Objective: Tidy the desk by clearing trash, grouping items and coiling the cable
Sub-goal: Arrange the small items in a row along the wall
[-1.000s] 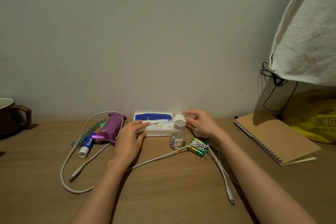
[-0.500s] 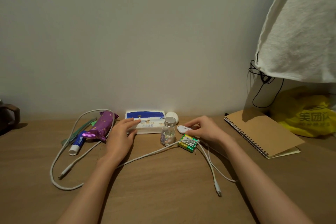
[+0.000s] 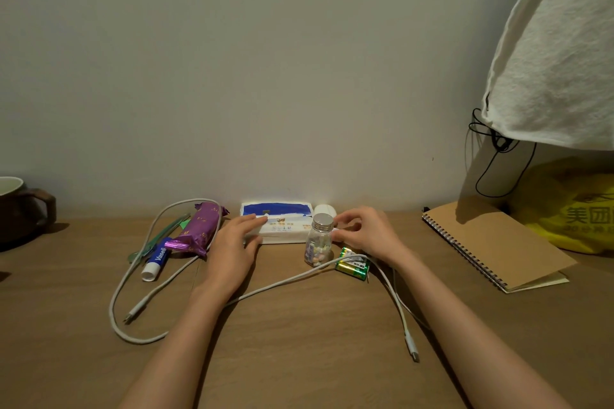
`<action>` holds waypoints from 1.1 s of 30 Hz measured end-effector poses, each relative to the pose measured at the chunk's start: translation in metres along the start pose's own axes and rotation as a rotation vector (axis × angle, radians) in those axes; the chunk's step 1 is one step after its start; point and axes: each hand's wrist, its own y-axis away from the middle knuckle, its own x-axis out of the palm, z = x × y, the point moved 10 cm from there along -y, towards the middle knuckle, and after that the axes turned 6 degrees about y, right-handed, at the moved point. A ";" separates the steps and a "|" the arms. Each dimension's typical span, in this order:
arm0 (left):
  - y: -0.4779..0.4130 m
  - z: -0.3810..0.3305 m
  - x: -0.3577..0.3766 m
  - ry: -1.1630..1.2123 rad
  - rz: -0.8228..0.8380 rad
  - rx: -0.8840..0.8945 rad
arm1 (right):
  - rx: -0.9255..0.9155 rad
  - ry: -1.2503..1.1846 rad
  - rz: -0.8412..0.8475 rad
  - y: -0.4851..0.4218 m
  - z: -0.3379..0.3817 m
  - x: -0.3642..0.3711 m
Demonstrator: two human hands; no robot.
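1. Hands sit at the back of the desk (image 3: 299, 359). The left hand (image 3: 232, 242) lies flat with straight fingers, its fingertips resting on the front left corner of the tissue pack (image 3: 285, 224).
2. The right hand (image 3: 368, 232) is curled just beside the bottle (image 3: 319, 242). I cannot tell whether it pinches something or only touches the bottle.
3. The cable (image 3: 282, 282) sprawls over the desk in a wide loop on the left, with the purple wrapper (image 3: 199, 229) and the lip balm (image 3: 156, 259) lying within it. From there it runs under the left forearm, past the foot of the bottle and over the batteries (image 3: 354, 266). It ends in a plug near the front right.
4. The cable looks light, limp and smooth, so it will likely not keep a coil unless held. The free plug end on either side seems the best place to take hold, gathering loops into one hand.
5. Dragging the cable could tip the narrow, upright bottle or roll the batteries, so it is better lifted clear of them first.
6. The wrapper looks light and crinkly and can be pinched anywhere. I cannot tell whether it is empty.
7. The notebook (image 3: 491, 242) and the mug (image 3: 20, 206) stand well apart from all this.
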 end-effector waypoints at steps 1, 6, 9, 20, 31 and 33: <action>0.000 0.000 0.000 0.004 0.001 0.002 | -0.003 -0.033 -0.023 0.001 0.004 -0.007; 0.002 -0.006 -0.010 -0.065 -0.055 0.013 | -0.067 -0.296 0.066 0.013 0.048 -0.025; 0.007 -0.028 -0.036 -0.224 -0.215 0.086 | -0.137 -0.027 0.119 0.017 0.060 -0.012; 0.015 0.017 -0.087 -0.673 -0.172 -0.047 | -0.236 -0.005 0.021 0.031 0.092 -0.003; 0.019 0.045 -0.099 -0.474 -0.180 -0.212 | -0.179 -0.130 -0.130 0.020 0.116 -0.032; 0.019 0.046 -0.099 -0.428 -0.165 -0.213 | -0.158 -0.136 -0.145 0.020 0.111 -0.032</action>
